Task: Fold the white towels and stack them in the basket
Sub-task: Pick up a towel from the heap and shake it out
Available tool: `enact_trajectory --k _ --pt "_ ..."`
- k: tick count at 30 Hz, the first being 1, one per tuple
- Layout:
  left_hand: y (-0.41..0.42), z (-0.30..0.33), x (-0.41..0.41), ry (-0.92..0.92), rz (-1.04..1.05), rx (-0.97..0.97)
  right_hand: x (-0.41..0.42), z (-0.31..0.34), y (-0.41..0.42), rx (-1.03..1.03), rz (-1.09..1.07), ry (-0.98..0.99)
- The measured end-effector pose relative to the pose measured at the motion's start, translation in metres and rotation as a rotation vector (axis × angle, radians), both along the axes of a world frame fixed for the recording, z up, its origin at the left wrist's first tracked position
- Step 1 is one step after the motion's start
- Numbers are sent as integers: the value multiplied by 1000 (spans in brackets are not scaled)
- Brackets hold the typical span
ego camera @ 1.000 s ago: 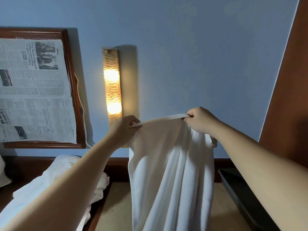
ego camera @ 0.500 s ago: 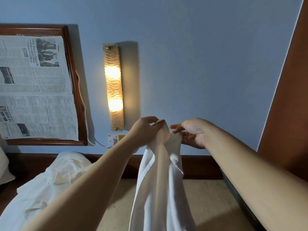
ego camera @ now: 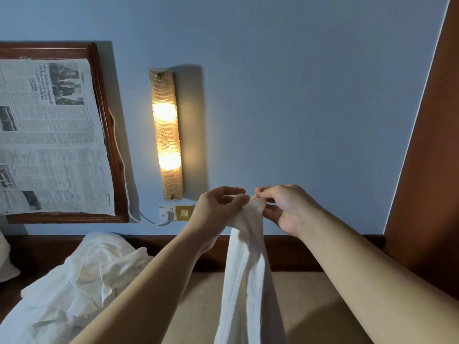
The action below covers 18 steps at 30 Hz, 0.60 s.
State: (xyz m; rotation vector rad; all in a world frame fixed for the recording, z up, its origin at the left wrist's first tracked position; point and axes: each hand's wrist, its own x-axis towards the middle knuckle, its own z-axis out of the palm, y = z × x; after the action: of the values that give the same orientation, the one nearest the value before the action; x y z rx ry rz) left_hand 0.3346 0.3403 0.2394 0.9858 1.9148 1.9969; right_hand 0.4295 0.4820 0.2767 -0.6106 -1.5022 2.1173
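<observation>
Hanging from both raised hands in front of the blue wall (ego camera: 298, 95), the white towel (ego camera: 248, 269) draped down as one narrow doubled strip over the tan surface (ego camera: 310, 306), beside a heap of unfolded towels (ego camera: 82, 281). The left hand (ego camera: 218, 207) pinched its top corners; the right hand (ego camera: 285, 207) pinched them too, lower fingers loose. Matching edges before lowering would likely keep the fold square. No basket showed.
</observation>
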Motion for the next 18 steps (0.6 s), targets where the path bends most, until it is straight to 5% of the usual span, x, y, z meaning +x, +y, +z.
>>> enact_trajectory --k 6,13,18 --pt "-1 -9 0 -194 -49 258 -4 -2 -2 -147 26 185" --pt "3 -6 -4 -222 -41 349 -15 -30 7 713 111 20" --pt "4 -9 -5 -285 -78 386 -14 -32 9 933 69 46"
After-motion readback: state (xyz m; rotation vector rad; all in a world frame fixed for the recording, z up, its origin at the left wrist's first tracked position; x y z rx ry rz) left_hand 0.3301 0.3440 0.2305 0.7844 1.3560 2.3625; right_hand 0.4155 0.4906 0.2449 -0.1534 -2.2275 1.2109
